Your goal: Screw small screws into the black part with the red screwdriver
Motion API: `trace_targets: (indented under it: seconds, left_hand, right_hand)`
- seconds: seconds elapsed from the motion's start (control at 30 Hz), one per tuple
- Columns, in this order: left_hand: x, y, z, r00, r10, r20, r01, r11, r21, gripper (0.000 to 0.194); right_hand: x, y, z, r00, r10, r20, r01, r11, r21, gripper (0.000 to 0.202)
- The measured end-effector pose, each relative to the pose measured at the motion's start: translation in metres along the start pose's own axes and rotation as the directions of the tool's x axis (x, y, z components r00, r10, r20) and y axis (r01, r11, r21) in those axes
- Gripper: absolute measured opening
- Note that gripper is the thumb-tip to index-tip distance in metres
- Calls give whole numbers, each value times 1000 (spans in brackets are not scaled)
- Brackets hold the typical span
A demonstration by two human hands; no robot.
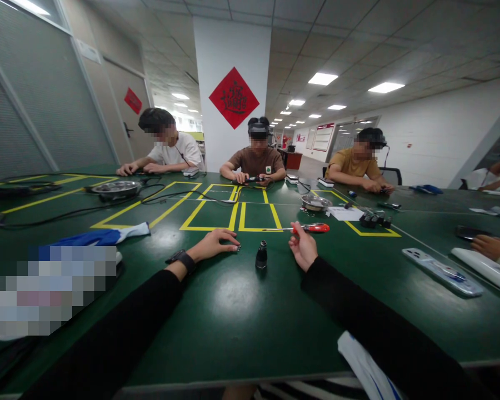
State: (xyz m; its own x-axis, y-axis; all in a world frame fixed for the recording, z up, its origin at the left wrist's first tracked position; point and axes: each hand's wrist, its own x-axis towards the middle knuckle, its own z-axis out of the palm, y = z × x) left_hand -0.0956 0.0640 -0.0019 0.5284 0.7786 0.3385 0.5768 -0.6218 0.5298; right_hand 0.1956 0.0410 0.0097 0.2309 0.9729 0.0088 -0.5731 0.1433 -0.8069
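Note:
My left hand, with a dark watch on the wrist, hovers low over the green table. At its thumb and fingertips is a small metallic part, too small to name. My right hand grips a screwdriver with a red handle, its thin shaft pointing left. Between both hands a black tapered cylinder with a narrow ringed top stands upright on the table, touched by neither hand.
A clear-cased phone and a white long object lie to the right. A blue-white glove is at left. Metal dishes, black parts, paper and cables lie further back. Several people sit around the green table.

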Motion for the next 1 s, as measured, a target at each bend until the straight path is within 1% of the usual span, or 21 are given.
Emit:
trace_targets:
  seconds: [0.2, 0.3, 0.4, 0.7, 0.87, 1.0]
  left_hand:
    - [6, 5, 10, 992, -74, -100, 80, 995, 60, 34]
    - [9, 1, 16, 982, -119, -148, 137, 984, 117, 35]
    - [9, -4, 18, 976, -147, -160, 169, 977, 131, 35]
    - [9, -2, 18, 978, -143, -150, 162, 979, 124, 44]
    - [9, -5, 16, 981, -133, -139, 147, 985, 93, 40]
    - [9, -4, 15, 985, -121, -119, 131, 988, 77, 38]
  right_hand:
    - [-12, 7, 9, 980, 64, 187, -54, 997, -59, 31]
    - [-15, 8, 10, 968, 81, 239, -64, 995, -82, 25]
    - [-15, 7, 8, 961, 96, 258, -70, 992, -108, 21]
    - [-19, 5, 10, 950, 91, 300, -43, 985, -165, 25]
    - [-19, 6, 11, 954, 76, 289, -35, 989, -144, 20]
    - [-19, 6, 10, 944, 79, 321, -32, 988, -149, 20]
